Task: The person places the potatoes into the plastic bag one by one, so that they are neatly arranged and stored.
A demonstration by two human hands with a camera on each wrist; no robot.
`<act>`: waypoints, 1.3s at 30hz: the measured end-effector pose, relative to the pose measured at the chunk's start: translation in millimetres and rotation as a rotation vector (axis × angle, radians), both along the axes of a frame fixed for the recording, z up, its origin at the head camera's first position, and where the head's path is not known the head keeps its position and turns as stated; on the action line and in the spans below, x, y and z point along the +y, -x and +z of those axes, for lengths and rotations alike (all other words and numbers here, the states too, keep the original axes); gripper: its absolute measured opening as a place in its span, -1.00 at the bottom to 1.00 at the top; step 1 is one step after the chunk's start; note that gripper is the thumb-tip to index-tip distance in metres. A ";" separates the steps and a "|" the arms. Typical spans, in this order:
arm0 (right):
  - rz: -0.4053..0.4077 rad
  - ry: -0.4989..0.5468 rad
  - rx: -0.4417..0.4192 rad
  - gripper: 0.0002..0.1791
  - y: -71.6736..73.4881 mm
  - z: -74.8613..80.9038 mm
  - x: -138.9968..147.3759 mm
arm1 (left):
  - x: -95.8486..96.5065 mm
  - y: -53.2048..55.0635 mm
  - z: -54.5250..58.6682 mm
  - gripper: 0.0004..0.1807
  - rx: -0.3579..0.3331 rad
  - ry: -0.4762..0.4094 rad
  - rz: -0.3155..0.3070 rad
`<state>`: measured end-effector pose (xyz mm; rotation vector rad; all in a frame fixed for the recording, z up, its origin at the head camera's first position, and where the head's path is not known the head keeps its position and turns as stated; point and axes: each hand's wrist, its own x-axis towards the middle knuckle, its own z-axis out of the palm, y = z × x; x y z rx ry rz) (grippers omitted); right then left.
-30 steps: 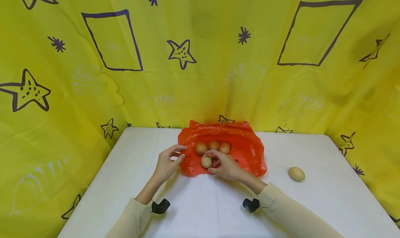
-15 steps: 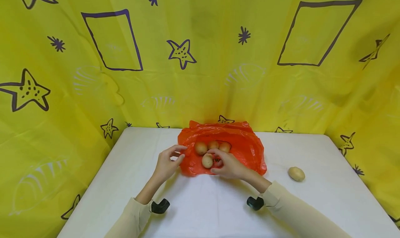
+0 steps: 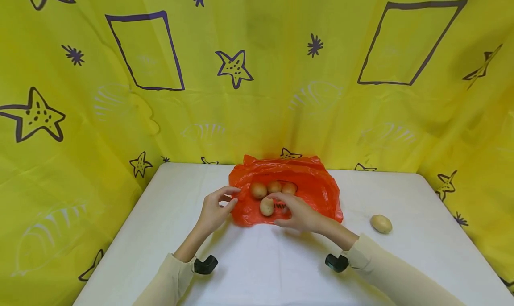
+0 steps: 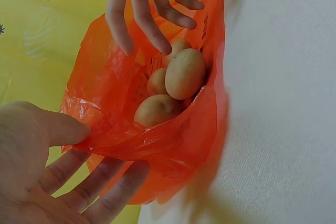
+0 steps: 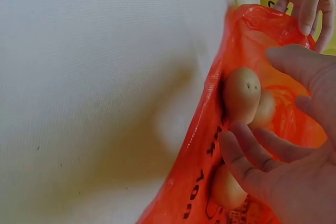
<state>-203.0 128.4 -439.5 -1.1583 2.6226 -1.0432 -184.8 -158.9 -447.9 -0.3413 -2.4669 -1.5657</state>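
Observation:
A red plastic bag point(image 3: 319, 199) lies open-mouthed at the back of the table, with several potatoes inside. My left hand point(image 3: 214, 213) pinches the bag's left rim; in the left wrist view the thumb is inside and the fingers point(image 4: 113, 184) are behind the plastic. The front potato point(image 3: 267, 206) rests in the bag's mouth, against others behind it. Over the bag's opening hovers my right hand point(image 3: 299, 214), fingers spread and apart from that potato. In the right wrist view, two dark spots mark the front potato point(image 5: 242, 90), and the right palm point(image 5: 310, 182) holds nothing.
One loose potato point(image 3: 381, 224) lies on the white table point(image 3: 257, 270) to the right of the bag. A yellow curtain point(image 3: 273, 109) printed with stars and frames hangs close behind the bag and along both sides.
My right hand has let go of the front potato and drawn back a little to the right, its fingers opening. The left hand has stayed at the bag's rim.

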 end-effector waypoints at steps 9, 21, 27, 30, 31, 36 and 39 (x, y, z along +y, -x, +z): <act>0.028 -0.054 0.002 -0.24 -7.0 11.9 9.8 | 0.3 1.4 -0.5 -0.71 -0.002 -0.001 -0.009; 0.043 -0.060 0.122 -0.25 -11.3 21.5 29.4 | 1.0 1.4 1.0 -0.72 0.026 0.005 -0.004; 0.036 -0.028 0.183 -0.25 -14.8 24.0 41.9 | 1.2 0.8 1.3 -0.72 0.027 0.003 -0.002; 0.019 -0.029 0.192 -0.26 -16.6 24.2 48.7 | 1.3 1.1 1.1 -0.73 0.026 0.001 -0.002; 0.013 -0.029 0.194 -0.26 -17.2 24.4 51.0 | 1.3 1.5 0.7 -0.73 0.026 0.001 -0.001; -0.013 -0.031 0.193 -0.24 -20.3 28.0 63.0 | 1.6 1.4 1.5 -0.73 0.027 0.002 0.001; -0.029 -0.025 0.193 -0.24 -22.2 30.9 70.9 | 1.4 0.8 1.7 -0.72 0.029 0.002 0.002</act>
